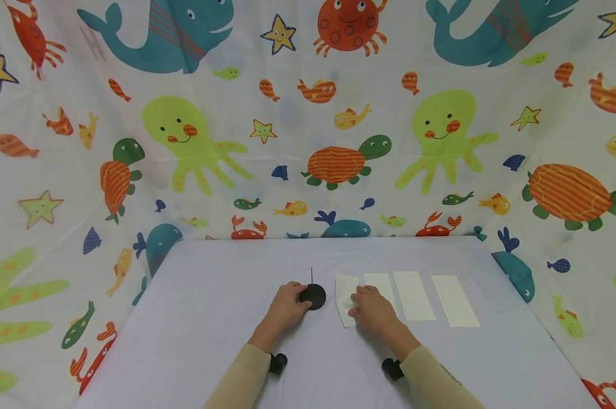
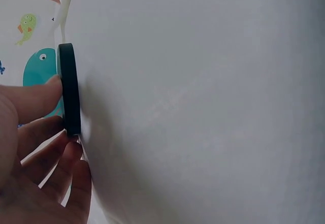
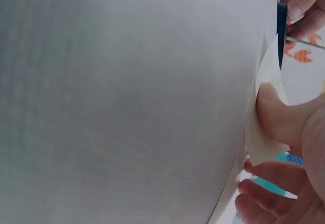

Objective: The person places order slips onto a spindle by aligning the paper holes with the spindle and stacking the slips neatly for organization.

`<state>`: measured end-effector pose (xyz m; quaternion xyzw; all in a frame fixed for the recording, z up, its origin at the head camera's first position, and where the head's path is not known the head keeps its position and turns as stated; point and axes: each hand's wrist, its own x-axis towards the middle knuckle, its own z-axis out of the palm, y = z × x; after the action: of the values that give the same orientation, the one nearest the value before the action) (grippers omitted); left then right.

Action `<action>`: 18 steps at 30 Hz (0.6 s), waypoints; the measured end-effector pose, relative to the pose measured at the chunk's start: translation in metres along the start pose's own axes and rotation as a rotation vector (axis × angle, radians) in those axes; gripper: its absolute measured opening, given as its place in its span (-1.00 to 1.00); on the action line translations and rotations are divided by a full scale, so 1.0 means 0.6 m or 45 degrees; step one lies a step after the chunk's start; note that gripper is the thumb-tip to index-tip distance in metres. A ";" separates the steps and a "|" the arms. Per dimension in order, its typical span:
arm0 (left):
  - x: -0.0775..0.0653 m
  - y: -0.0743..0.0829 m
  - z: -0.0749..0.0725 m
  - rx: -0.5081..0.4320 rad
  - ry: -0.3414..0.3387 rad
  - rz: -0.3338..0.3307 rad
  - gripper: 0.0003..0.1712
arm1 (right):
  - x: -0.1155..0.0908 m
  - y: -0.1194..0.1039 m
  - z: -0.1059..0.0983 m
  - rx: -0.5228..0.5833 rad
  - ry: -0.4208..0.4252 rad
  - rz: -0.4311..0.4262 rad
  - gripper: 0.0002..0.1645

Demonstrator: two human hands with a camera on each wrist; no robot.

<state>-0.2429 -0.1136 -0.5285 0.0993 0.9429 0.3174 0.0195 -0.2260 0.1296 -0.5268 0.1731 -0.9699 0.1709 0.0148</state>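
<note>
A bill spike (image 1: 316, 297), with a round black base and a thin upright rod, stands on the white table. My left hand (image 1: 286, 304) grips the left side of its base; in the left wrist view the thumb and fingers hold the edge of the dark disc (image 2: 70, 89). Just right of it lies a cream paper slip (image 1: 344, 291). My right hand (image 1: 373, 310) pinches this slip by its right side. In the right wrist view the thumb presses on the bowed paper (image 3: 265, 145); the fingertips behind it are partly hidden.
To the right, further paper slips lie in a row: one (image 1: 379, 281) partly behind my right hand, another (image 1: 414, 295) beside it and a last one (image 1: 456, 301) farthest right. A sea-animal curtain (image 1: 292, 159) hangs behind the table (image 1: 226, 272).
</note>
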 end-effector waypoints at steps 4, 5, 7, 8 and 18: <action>0.001 0.001 -0.004 -0.016 -0.002 -0.003 -0.47 | -0.001 -0.003 0.004 -0.050 0.141 -0.068 -0.71; 0.001 0.001 -0.004 -0.018 -0.003 -0.004 -0.47 | -0.001 -0.004 0.004 -0.068 0.179 -0.082 -0.73; 0.000 0.001 -0.005 -0.021 -0.007 -0.005 -0.47 | -0.002 -0.007 0.004 -0.096 0.228 -0.090 -0.75; 0.000 0.001 -0.005 -0.024 -0.010 -0.008 -0.47 | -0.002 -0.008 0.004 -0.114 0.244 -0.085 -0.75; 0.000 -0.001 -0.004 -0.024 0.004 0.011 -0.48 | 0.007 -0.015 -0.004 0.171 0.065 0.139 -0.68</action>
<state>-0.2430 -0.1158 -0.5268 0.1027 0.9395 0.3264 0.0178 -0.2267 0.1211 -0.5210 0.1162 -0.9635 0.2406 0.0185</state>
